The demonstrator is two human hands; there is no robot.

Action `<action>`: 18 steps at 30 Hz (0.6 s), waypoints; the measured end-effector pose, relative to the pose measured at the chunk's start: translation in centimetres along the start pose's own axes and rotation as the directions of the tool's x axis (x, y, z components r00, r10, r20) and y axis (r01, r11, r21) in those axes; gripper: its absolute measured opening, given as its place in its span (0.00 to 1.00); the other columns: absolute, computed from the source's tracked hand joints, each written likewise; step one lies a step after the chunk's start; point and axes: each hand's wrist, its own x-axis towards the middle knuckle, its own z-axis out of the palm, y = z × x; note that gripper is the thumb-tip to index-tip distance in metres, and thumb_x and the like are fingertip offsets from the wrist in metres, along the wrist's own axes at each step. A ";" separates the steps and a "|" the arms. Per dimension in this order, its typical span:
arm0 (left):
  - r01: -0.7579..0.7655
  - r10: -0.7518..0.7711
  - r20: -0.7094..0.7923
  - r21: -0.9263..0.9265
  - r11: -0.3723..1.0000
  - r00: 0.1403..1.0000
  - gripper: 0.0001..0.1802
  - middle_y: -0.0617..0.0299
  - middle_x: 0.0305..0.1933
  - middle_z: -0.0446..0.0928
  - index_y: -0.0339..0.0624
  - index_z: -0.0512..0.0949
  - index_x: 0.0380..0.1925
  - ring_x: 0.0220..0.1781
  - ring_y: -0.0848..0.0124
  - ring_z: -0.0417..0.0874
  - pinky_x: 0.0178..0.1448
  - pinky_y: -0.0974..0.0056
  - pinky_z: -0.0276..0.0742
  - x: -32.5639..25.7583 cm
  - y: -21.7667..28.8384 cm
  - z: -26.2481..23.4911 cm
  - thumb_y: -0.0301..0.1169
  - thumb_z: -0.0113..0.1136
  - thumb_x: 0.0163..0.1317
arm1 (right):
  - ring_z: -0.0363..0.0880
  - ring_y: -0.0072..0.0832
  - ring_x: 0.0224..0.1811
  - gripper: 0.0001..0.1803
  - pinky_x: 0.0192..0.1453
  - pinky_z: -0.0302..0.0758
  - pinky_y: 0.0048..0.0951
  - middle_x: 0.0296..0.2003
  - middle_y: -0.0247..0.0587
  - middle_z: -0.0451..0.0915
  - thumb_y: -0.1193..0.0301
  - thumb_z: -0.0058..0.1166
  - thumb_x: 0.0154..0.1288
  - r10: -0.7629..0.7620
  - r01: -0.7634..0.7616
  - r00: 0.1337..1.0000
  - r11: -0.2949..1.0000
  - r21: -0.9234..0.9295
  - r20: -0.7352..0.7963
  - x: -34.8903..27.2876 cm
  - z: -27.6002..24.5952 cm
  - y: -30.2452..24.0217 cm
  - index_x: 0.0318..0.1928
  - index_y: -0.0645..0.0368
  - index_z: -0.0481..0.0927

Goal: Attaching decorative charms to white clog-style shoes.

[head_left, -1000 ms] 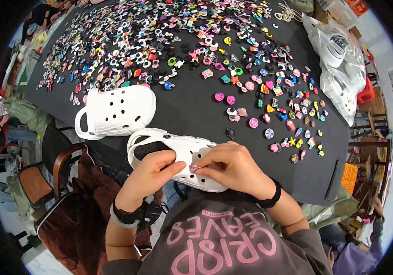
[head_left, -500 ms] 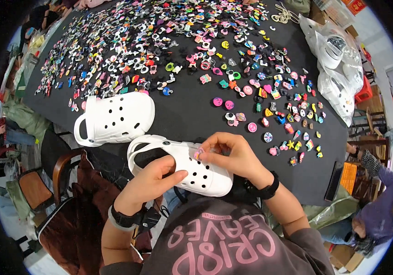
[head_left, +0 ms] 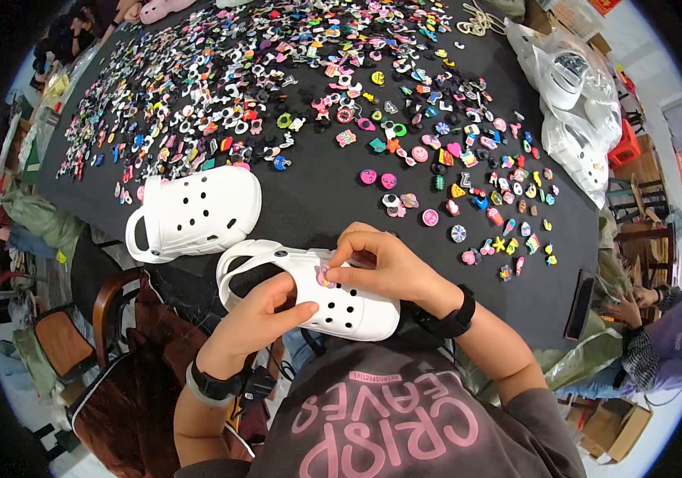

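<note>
A white clog (head_left: 373, 315) with round holes is at the table's near edge, its toe pointing right. My left hand (head_left: 265, 311) grips it, fingers inside the foot opening and thumb lying outside on the upper. With the fingertips of my right hand (head_left: 392, 267) I pinch a small pink and purple shoe charm (head_left: 324, 277) against the upper, close to the strap end. Whether its stem sits in a hole is hidden. Another white clog (head_left: 197, 209) rests on the table, just beyond the first and to the left.
Many loose shoe charms (head_left: 221, 95) cover the far part of the black table (head_left: 317, 191), with more scattered to the right. Clear plastic bags (head_left: 576, 143) holding white clogs lie at the right edge. A dark flat object (head_left: 580, 304) lies near the right corner. A wooden chair (head_left: 106, 315) stands left.
My right hand has brought the charm left and slightly down over the clog's upper, nearer the strap. My left hand keeps its hold. The view has shifted a little.
</note>
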 end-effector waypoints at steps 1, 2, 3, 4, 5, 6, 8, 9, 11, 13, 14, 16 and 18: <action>-0.001 0.001 -0.009 0.017 1.000 1.000 0.23 0.59 0.53 0.74 0.31 0.64 0.59 0.55 0.75 0.74 0.59 0.68 0.70 0.0 0.1 0.0 0.23 0.53 0.65 | 0.70 0.23 0.37 0.08 0.38 0.65 0.23 0.30 0.32 0.74 0.67 0.65 0.55 -0.001 0.001 1.000 1.000 -0.002 -0.003 0.0 0.0 -0.1 0.30 0.58 0.83; -0.002 0.003 -0.018 0.034 0.999 1.000 0.23 0.59 0.54 0.74 0.31 0.64 0.59 0.55 0.74 0.74 0.59 0.67 0.70 0.0 0.1 0.0 0.22 0.53 0.64 | 0.70 0.23 0.36 0.08 0.38 0.66 0.24 0.30 0.32 0.74 0.66 0.66 0.55 -0.013 0.013 1.000 1.000 0.012 0.014 -0.1 0.0 -0.2 0.29 0.57 0.83; -0.004 0.005 -0.015 0.037 0.999 1.000 0.23 0.59 0.54 0.74 0.31 0.64 0.59 0.55 0.74 0.74 0.59 0.67 0.70 -0.1 0.2 0.0 0.22 0.53 0.64 | 0.70 0.24 0.35 0.09 0.38 0.66 0.24 0.30 0.32 0.74 0.66 0.66 0.54 -0.026 0.025 0.999 0.999 0.027 0.031 -0.1 0.0 -0.3 0.29 0.57 0.82; 0.031 -0.030 -0.005 0.015 0.999 1.000 0.24 0.59 0.54 0.74 0.31 0.64 0.59 0.55 0.74 0.74 0.59 0.67 0.70 -0.3 0.2 -0.1 0.22 0.54 0.63 | 0.70 0.24 0.35 0.09 0.38 0.66 0.24 0.30 0.32 0.74 0.66 0.66 0.54 -0.029 0.028 0.999 0.999 0.025 0.029 -0.2 0.2 -0.6 0.29 0.57 0.82; 0.066 -0.066 0.006 -0.005 0.998 0.998 0.25 0.60 0.54 0.74 0.31 0.64 0.59 0.54 0.74 0.75 0.59 0.66 0.70 -0.5 0.2 -0.2 0.21 0.55 0.62 | 0.70 0.25 0.34 0.08 0.38 0.67 0.26 0.29 0.33 0.74 0.66 0.66 0.54 -0.043 0.043 0.999 0.999 0.001 0.015 -0.5 0.6 -1.1 0.28 0.56 0.82; 0.063 -0.063 0.006 -0.001 0.998 0.998 0.25 0.60 0.54 0.74 0.31 0.64 0.59 0.54 0.74 0.75 0.59 0.66 0.70 -0.7 0.1 -0.2 0.21 0.55 0.62 | 0.71 0.26 0.34 0.08 0.38 0.68 0.27 0.29 0.34 0.75 0.66 0.67 0.53 -0.058 0.058 0.998 0.998 -0.024 0.002 -0.6 0.9 -1.4 0.27 0.56 0.82; 0.094 -0.094 -0.027 -0.020 0.995 0.995 0.26 0.60 0.52 0.75 0.33 0.66 0.58 0.53 0.74 0.76 0.57 0.67 0.71 -0.8 0.1 -0.2 0.20 0.56 0.58 | 0.69 0.24 0.33 0.08 0.36 0.66 0.25 0.30 0.32 0.73 0.67 0.67 0.53 -0.110 0.111 0.994 0.992 -0.066 0.008 -0.7 1.0 -1.5 0.28 0.57 0.83; 0.109 -0.110 -0.043 -0.028 0.994 0.993 0.26 0.60 0.51 0.76 0.33 0.67 0.58 0.52 0.74 0.76 0.57 0.67 0.71 -0.9 0.0 -0.1 0.19 0.57 0.57 | 0.68 0.21 0.33 0.08 0.33 0.64 0.22 0.31 0.31 0.71 0.68 0.68 0.53 -0.159 0.161 0.987 0.982 -0.104 0.027 -0.8 1.1 -1.5 0.29 0.57 0.83; 0.108 -0.111 -0.067 -0.043 0.993 0.992 0.26 0.61 0.50 0.76 0.33 0.69 0.56 0.51 0.74 0.77 0.55 0.68 0.72 -1.0 -0.2 0.1 0.18 0.57 0.55 | 0.70 0.25 0.34 0.08 0.33 0.66 0.25 0.30 0.34 0.72 0.68 0.68 0.52 -0.196 0.197 0.980 0.969 -0.148 0.020 -0.7 1.2 -1.6 0.29 0.57 0.83; 0.082 -0.088 -0.098 -0.070 0.994 0.991 0.26 0.60 0.49 0.77 0.33 0.70 0.56 0.50 0.73 0.78 0.53 0.69 0.73 -1.2 -0.7 0.1 0.17 0.57 0.54 | 0.71 0.26 0.34 0.07 0.33 0.67 0.26 0.30 0.33 0.72 0.68 0.68 0.52 -0.194 0.199 0.980 0.967 -0.159 0.046 -0.9 1.3 -1.7 0.29 0.56 0.83; 0.079 -0.088 -0.137 -0.069 0.994 0.987 0.25 0.60 0.49 0.77 0.32 0.70 0.55 0.49 0.73 0.78 0.52 0.69 0.73 -1.3 -0.9 0.4 0.17 0.56 0.53 | 0.71 0.26 0.34 0.07 0.33 0.67 0.26 0.30 0.33 0.72 0.68 0.67 0.52 -0.182 0.188 0.982 0.971 -0.145 0.053 -0.9 1.3 -1.8 0.30 0.56 0.83; 0.057 -0.064 -0.148 -0.049 0.997 0.987 0.25 0.60 0.49 0.77 0.32 0.70 0.54 0.49 0.73 0.79 0.53 0.69 0.73 -1.5 -1.0 0.8 0.17 0.56 0.53 | 0.71 0.27 0.35 0.07 0.35 0.67 0.27 0.31 0.33 0.72 0.69 0.67 0.52 -0.171 0.176 0.984 0.977 -0.125 0.044 -1.0 1.3 -1.9 0.30 0.55 0.83; 0.027 -0.032 -0.189 -0.025 0.999 0.982 0.23 0.59 0.47 0.78 0.31 0.71 0.53 0.48 0.74 0.79 0.53 0.69 0.73 -1.7 -1.4 1.3 0.18 0.57 0.54 | 0.71 0.27 0.36 0.07 0.36 0.67 0.27 0.31 0.33 0.72 0.69 0.67 0.52 -0.158 0.161 0.987 0.982 -0.102 0.038 -1.3 1.3 -1.8 0.31 0.55 0.83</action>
